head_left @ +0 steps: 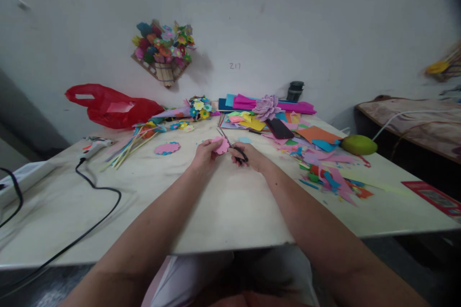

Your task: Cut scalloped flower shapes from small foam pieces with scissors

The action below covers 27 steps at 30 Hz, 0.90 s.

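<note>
My left hand (pixel 206 153) pinches a pink scallop-edged paper flower (pixel 220 145) over the middle of the table. Close to it on the right, my right hand (pixel 248 155) grips black-handled scissors (pixel 242 154), the fingers wrapped around the handles. The scissor blades point up and to the left, beside the flower's right edge; whether they touch the paper I cannot tell. Left of my hands lies a stack of scalloped pink and blue paper pieces (pixel 167 148). A small light-blue paper piece (pixel 245 139) rests just beyond my right hand.
Coloured paper scraps (pixel 336 177), a dark phone (pixel 279 128) and a green mango-like fruit (pixel 359 145) lie to the right. A purple paper flower (pixel 267 108) sits at the back. Leftward are a red plastic bag (pixel 115 108), a glue gun (pixel 94 147) with its black cord, and a power strip (pixel 27 178).
</note>
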Each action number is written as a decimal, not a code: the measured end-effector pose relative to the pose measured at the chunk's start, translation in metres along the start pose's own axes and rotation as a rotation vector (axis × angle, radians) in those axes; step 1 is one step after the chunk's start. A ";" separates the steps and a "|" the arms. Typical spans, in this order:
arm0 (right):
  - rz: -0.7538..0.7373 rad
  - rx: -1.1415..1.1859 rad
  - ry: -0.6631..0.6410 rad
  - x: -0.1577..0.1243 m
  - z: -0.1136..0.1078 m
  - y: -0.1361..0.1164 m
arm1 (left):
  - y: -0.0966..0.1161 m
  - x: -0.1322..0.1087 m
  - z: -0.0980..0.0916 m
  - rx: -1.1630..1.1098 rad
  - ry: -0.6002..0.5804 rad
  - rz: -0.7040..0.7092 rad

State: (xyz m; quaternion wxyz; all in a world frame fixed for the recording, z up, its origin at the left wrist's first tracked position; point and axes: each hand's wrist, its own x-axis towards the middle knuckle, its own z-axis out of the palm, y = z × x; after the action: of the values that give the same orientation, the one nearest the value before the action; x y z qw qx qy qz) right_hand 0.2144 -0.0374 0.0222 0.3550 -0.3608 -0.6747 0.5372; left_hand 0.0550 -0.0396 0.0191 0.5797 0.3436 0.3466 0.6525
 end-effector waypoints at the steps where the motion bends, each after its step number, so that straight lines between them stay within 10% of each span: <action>1: 0.006 0.003 0.002 0.000 0.000 0.000 | 0.000 0.000 0.000 0.001 0.002 -0.002; 27: 0.060 0.043 0.059 0.000 0.005 -0.006 | 0.000 0.000 0.001 -0.006 0.009 -0.006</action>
State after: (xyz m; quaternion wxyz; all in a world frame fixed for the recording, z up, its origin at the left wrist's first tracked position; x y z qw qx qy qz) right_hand 0.2093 -0.0411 0.0274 0.3663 -0.3889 -0.6411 0.5510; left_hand 0.0557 -0.0393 0.0192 0.5813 0.3378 0.3482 0.6532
